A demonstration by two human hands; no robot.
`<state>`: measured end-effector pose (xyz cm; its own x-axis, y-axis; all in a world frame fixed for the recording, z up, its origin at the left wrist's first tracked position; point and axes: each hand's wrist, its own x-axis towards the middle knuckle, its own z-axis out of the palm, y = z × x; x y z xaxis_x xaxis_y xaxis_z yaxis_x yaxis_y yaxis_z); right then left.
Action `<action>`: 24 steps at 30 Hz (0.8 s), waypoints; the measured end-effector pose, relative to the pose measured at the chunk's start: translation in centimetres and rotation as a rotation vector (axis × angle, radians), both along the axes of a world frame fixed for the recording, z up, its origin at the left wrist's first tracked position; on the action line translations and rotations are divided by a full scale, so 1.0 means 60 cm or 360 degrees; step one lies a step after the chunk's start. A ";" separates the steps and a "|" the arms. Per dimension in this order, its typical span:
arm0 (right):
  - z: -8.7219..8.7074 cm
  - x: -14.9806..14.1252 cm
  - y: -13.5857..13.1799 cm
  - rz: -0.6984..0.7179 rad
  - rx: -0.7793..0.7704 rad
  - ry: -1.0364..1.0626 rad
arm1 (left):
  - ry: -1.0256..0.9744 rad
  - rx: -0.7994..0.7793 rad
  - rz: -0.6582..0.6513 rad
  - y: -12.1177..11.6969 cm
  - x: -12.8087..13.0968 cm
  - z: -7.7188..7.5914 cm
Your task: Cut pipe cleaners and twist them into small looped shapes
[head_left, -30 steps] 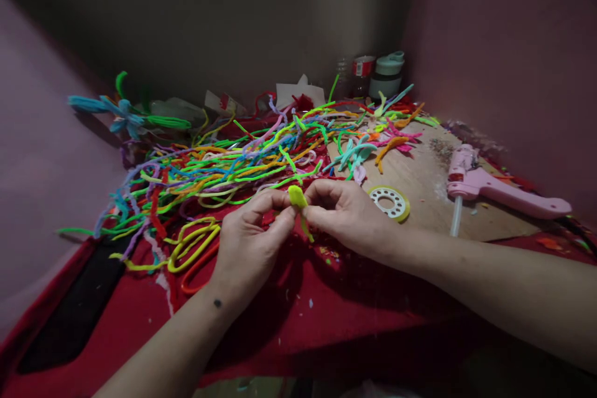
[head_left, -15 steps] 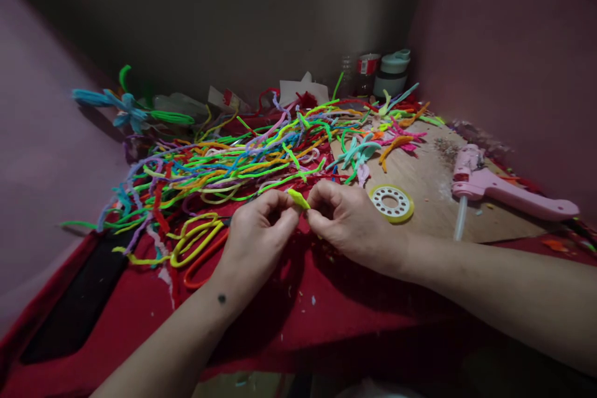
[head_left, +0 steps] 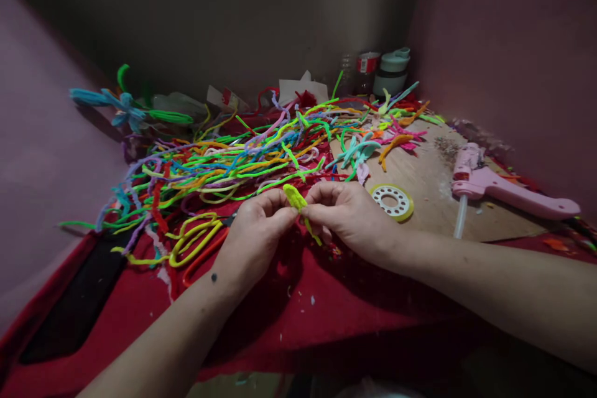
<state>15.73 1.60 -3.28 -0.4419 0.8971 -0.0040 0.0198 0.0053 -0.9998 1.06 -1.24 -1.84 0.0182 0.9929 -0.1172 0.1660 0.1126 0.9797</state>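
Note:
Between my fingertips is a bright yellow-green pipe cleaner (head_left: 293,196), folded into a short flat bundle with a thin end trailing down to the right. My left hand (head_left: 256,230) pinches it from the left, thumb and forefinger closed on it. From the other side my right hand (head_left: 347,217) grips its lower part, fingers pressed together. Both hands hover over the red cloth (head_left: 336,317). Just behind them spreads a heap of loose pipe cleaners (head_left: 224,161) in many colours. Scissors (head_left: 200,249) with yellow and red handles lie left of my left hand.
A roll of tape (head_left: 407,205) and a pink glue gun (head_left: 508,189) rest on brown cardboard (head_left: 420,165) at right. Bottles (head_left: 392,74) stand behind. At left are a black flat object (head_left: 77,305) and a blue pipe-cleaner flower (head_left: 125,111).
The yellow-green piece has turned more upright between my fingers, and more of it shows, including its lower end. My left wrist has shifted slightly left; both hands keep hold.

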 end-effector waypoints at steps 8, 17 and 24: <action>-0.004 0.003 0.006 0.0090 -0.0284 0.0236 | 0.0208 0.0107 -0.0021 0.003 -0.002 0.004; -0.001 0.002 0.001 0.0014 -0.0233 0.0244 | 0.0301 0.0098 0.0013 0.001 0.001 0.009; 0.002 0.003 0.004 0.0059 -0.0283 0.0337 | 0.0332 0.0194 0.0090 0.000 -0.001 0.011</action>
<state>15.91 1.84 -3.18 -0.4823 0.8737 -0.0639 -0.1866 -0.1737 -0.9670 0.98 -1.23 -1.16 -0.0501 0.9987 0.0080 0.3630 0.0108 0.9317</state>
